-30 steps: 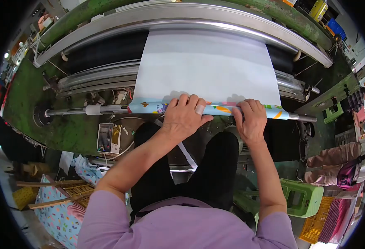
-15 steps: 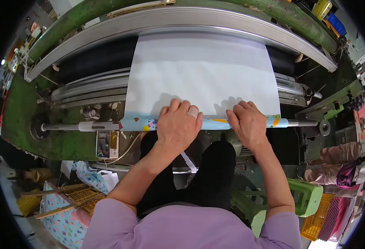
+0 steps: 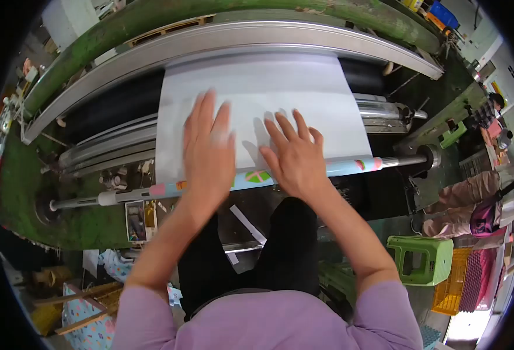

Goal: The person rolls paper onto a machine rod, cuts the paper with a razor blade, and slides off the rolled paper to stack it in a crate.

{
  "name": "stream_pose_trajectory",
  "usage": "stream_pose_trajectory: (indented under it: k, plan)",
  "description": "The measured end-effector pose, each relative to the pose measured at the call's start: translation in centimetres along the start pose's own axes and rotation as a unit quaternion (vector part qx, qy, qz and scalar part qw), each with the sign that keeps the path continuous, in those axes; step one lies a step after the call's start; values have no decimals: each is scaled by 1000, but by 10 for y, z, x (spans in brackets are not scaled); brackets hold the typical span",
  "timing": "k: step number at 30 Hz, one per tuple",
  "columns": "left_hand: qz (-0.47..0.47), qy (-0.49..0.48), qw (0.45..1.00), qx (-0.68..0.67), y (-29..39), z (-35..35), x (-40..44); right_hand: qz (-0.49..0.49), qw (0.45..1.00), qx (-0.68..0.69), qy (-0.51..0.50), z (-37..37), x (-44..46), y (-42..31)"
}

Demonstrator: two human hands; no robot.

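Note:
A wide white sheet (image 3: 251, 81) comes down from under a metal bar and wraps onto a roll on a metal shaft (image 3: 76, 203). The roll (image 3: 350, 167) shows a light blue printed side with colourful shapes. My left hand (image 3: 209, 151) is over the sheet's left part, fingers spread and blurred by motion, pointing away from me. My right hand (image 3: 298, 154) has its fingers spread over the middle of the sheet, its wrist above the roll. Neither hand holds anything. Whether the left palm touches the sheet cannot be made out.
Black rollers (image 3: 122, 105) and a silver bar (image 3: 227, 38) lie behind. A parts box (image 3: 140, 221) is below the shaft at left. Right of my legs are a green stool (image 3: 420, 261) and a yellow crate (image 3: 450, 280). Another person (image 3: 493, 105) is at far right.
Both hands have left the roll, moved forward over the white sheet and spread their fingers. The printed pattern visible on the roll has changed, and the view has shifted and tilted.

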State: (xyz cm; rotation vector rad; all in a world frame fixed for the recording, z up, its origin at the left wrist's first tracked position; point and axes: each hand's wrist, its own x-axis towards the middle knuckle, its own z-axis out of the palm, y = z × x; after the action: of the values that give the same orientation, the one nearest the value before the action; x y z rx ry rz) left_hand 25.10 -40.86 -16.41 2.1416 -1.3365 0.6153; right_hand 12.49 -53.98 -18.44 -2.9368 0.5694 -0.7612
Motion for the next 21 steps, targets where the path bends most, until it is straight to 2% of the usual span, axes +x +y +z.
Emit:
stream_pose_trajectory:
  k: [2,5,6,9,11,14,15,16,18,19,21]
  plan:
    - [-38,-52,995,71,36,-20,-65,-13,999,-26,13,21,17,7]
    - [-36,-61,994,82,30,-2,-69,-13,998,-42,38,45,66,25]
    - [-42,-61,994,85,31,4,-67,-11,998,-50,37,37,62,31]
    - [-37,-46,997,55,21,6,-32,31,989,-61,133,-2,49,44]
    - [-42,-33,998,44,8,10,-7,40,998,-49,29,-30,-30,13]
    - [18,8,997,73,-16,5,16,24,999,-1,26,-18,-41,9]
    - [12,12,997,82,-12,-7,0,19,999,0,35,-14,-31,14]
    - [0,23,995,94,-4,-21,-31,35,997,-26,59,-9,-10,21]
    - [-78,-67,994,47,23,-9,-98,72,991,-66,90,0,22,26]
    - [-74,-83,992,67,24,5,-104,59,992,-58,92,-2,38,31]
    - [-79,-79,989,95,22,9,-93,-5,971,-47,233,-16,77,44]
